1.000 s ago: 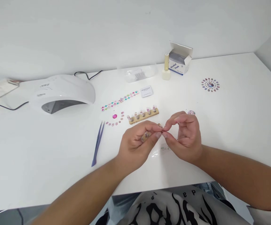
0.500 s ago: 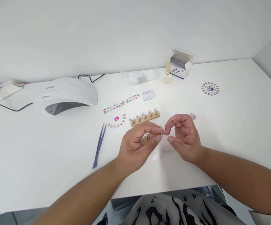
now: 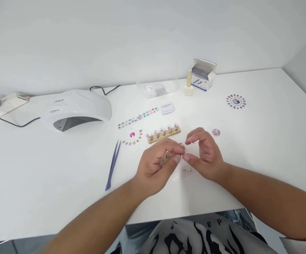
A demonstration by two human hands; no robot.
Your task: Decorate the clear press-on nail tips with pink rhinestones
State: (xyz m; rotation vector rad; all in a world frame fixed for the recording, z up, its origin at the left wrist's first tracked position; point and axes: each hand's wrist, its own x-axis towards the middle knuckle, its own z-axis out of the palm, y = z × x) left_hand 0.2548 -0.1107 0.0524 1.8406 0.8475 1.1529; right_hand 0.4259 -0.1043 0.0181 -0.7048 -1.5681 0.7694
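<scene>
My left hand (image 3: 158, 165) pinches thumb against forefinger. What it holds, if anything, is too small to make out. Behind those fingers a second wooden nail stand (image 3: 165, 158) shows in part. My right hand (image 3: 205, 152) is close by on the right, thumb and fingers curved and apart, with its thumb tip near my left fingertips. A tiny thin speck seems to stick at its forefinger tip. Just beyond both hands, a wooden nail stand (image 3: 166, 135) carries several clear, decorated nail tips. Below my fingers lie tiny shiny bits (image 3: 187, 170) on clear film.
Purple tweezers (image 3: 113, 165) lie left of my hands. A white nail lamp (image 3: 81, 106) stands far left. Gem stickers (image 3: 138, 117), a pink gem (image 3: 132, 134), an alcohol pad packet (image 3: 167, 108), a polish bottle (image 3: 188, 90), an alcohol pads box (image 3: 202, 82) and round sticker sets (image 3: 236, 101) lie around.
My right hand has shifted slightly left; its thumb moved to my left fingertips, and its forefinger lifted away from them. My left hand keeps its pinch in nearly the same spot.
</scene>
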